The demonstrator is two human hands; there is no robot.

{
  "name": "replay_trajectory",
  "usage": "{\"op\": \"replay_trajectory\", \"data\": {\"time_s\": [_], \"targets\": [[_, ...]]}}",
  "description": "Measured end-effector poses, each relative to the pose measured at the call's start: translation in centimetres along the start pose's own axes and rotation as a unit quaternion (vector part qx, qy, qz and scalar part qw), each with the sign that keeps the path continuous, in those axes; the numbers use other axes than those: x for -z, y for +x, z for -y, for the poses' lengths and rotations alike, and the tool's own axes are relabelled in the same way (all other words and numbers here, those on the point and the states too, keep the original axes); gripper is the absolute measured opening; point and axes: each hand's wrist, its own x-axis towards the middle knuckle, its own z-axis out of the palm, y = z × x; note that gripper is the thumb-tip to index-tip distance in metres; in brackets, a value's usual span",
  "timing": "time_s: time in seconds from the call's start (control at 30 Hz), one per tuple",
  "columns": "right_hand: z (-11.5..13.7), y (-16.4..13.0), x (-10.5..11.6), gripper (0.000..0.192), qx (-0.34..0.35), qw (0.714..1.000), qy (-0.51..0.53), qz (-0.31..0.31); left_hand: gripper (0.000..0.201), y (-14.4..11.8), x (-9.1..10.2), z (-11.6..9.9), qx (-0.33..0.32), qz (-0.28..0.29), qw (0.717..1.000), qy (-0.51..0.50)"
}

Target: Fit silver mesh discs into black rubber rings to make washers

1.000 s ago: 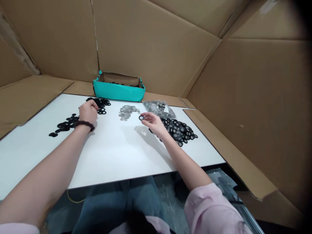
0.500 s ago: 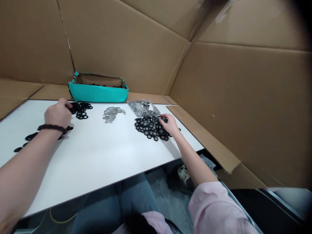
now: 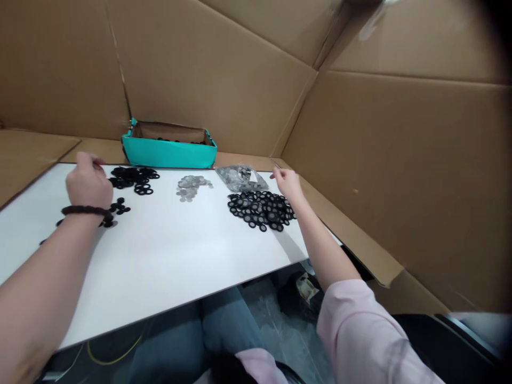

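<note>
Right hand (image 3: 287, 181), half a second ago down in the heap of black rubber rings with mesh centres (image 3: 262, 209), now lifted just beyond it, fingers loosely curled, apparently empty. Left hand (image 3: 87, 184) closed, contents hidden, beside the plain black rings (image 3: 134, 178) on the white tabletop (image 3: 168, 256); assembled piece seemingly deposited.

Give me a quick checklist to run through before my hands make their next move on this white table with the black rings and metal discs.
1. Left hand free: cannot tell, fist closed beside black rings.
2. Right hand free: cannot tell, fingers pinched, above ring pile.
3. Metal discs within reach, mid-table: ok.
4. Plastic bag clear of the discs: ok.
5. Teal box upright behind the white table: ok.
</note>
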Motion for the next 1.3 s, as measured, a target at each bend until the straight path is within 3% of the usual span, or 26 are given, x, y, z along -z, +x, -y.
{"op": "replay_trajectory", "data": {"time_s": [0.07,0.17,0.27,0.37,0.43,0.53,0.83,1.0,1.13,1.3], "targets": [[2.5,0.4,-0.1,0.055,0.015,0.999,0.018,-0.022,0.032,0.1,0.0,0.3,0.027,0.011,0.999,0.014],[7.1,0.3,-2.2,0.047,0.097,0.995,0.012,-0.019,0.03,0.4,0.2,0.6,0.065,-0.009,0.998,0.013],[12.1,-0.2,-5.8,0.026,0.2,0.978,0.008,0.059,0.03,0.5,0.6,0.7,0.067,-0.014,0.998,0.005],[16.7,-0.8,-9.7,0.028,0.289,0.944,-0.033,0.157,0.029,0.4,1.0,0.9,0.067,0.015,0.998,0.011],[19.2,-1.1,-11.9,0.028,0.308,0.928,-0.072,0.198,0.029,0.4,1.0,1.0,0.065,0.023,0.998,0.011],[22.0,-1.2,-14.6,0.029,0.307,0.925,-0.088,0.206,0.029,0.4,1.0,1.1,0.068,0.017,0.997,0.014],[26.3,-0.2,-19.2,0.031,0.325,0.917,-0.108,0.204,0.03,0.5,0.9,1.2,0.077,0.002,0.997,0.004],[28.0,-0.4,-20.4,0.033,0.363,0.903,-0.101,0.205,0.031,0.2,0.3,1.8,0.054,-0.001,0.998,-0.014],[28.9,-0.7,-20.8,0.031,0.351,0.904,-0.105,0.222,0.03,0.0,-0.3,2.2,0.024,0.034,0.999,-0.015],[29.0,-0.6,-21.4,0.029,0.338,0.91,-0.105,0.217,0.03,0.4,-0.2,2.2,0.092,0.039,0.995,0.021]]}}
